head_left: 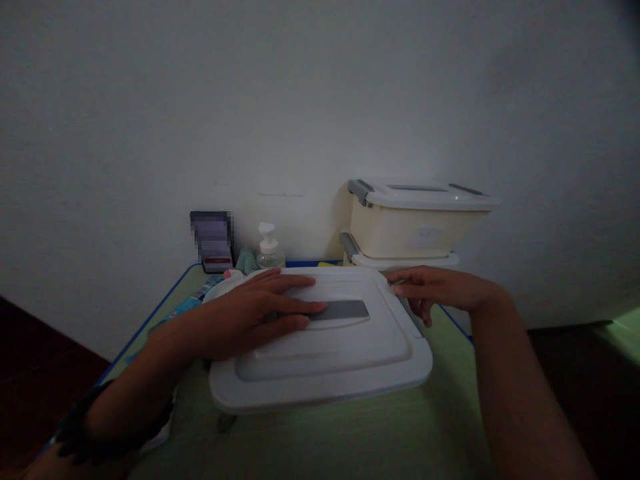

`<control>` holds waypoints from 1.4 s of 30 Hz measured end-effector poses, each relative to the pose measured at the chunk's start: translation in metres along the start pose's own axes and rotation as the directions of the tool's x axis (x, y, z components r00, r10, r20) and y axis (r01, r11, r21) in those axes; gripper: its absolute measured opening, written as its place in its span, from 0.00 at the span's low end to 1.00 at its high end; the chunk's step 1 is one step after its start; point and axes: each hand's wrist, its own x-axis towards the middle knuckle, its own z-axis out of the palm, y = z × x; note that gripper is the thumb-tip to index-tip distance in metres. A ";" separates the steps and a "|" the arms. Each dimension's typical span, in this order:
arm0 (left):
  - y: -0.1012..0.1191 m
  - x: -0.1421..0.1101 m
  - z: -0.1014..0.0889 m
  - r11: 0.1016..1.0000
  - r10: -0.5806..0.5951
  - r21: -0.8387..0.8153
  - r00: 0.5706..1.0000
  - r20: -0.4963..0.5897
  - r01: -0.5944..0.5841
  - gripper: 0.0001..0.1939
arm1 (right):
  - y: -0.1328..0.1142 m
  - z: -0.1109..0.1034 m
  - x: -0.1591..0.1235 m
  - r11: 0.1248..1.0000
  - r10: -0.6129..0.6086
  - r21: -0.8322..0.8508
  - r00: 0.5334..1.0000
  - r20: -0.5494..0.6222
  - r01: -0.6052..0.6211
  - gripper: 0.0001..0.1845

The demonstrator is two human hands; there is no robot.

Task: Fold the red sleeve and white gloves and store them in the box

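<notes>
A white plastic storage box with its lid (350, 353) on sits in front of me on a pale green table (350, 440). My left hand (250, 313) lies flat on the lid, fingers stretched out toward the grey handle (345, 310) set into its middle. My right hand (435, 290) is at the lid's far right corner, fingers curled around the edge there, where a latch may be; that part is hidden by the fingers.
Two cream storage boxes (415, 227) with grey latches are stacked against the wall at the back right. A clear pump bottle (269, 248), a small teal object and a blurred-out dark item (214, 241) stand at the back. Coloured packaging lies under my left forearm.
</notes>
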 end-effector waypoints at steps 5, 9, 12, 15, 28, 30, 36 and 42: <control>-0.001 0.000 0.000 1.000 0.012 -0.002 1.000 0.000 -0.012 0.18 | 0.003 0.000 0.003 1.000 0.002 0.006 1.000 0.017 -0.002 0.26; -0.002 0.001 0.001 1.000 0.008 0.008 1.000 -0.002 -0.008 0.18 | 0.002 0.000 0.003 1.000 -0.019 0.003 1.000 0.018 0.019 0.25; -0.002 0.001 0.001 1.000 0.005 0.010 1.000 -0.006 -0.004 0.18 | 0.004 0.001 0.004 1.000 -0.013 0.009 1.000 0.006 0.013 0.26; -0.002 0.001 0.001 1.000 0.003 0.009 1.000 -0.010 -0.003 0.18 | 0.004 0.002 0.005 0.999 -0.007 0.032 1.000 0.000 0.007 0.27; 0.000 0.002 0.000 1.000 -0.009 0.018 1.000 0.001 0.008 0.18 | -0.004 0.007 0.005 1.000 0.004 0.022 1.000 -0.002 -0.004 0.26; 0.001 0.002 -0.001 1.000 -0.014 0.007 1.000 0.010 0.014 0.18 | -0.008 0.008 0.006 1.000 0.011 0.015 1.000 -0.006 -0.011 0.26; 0.000 0.001 -0.001 1.000 -0.002 -0.005 1.000 0.018 0.002 0.18 | -0.016 0.010 0.005 0.995 0.009 -0.097 1.000 -0.012 -0.010 0.26; 0.002 0.001 -0.001 1.000 -0.003 -0.023 1.000 -0.010 0.003 0.18 | -0.029 0.016 -0.002 0.934 0.053 -0.340 0.983 -0.176 -0.111 0.26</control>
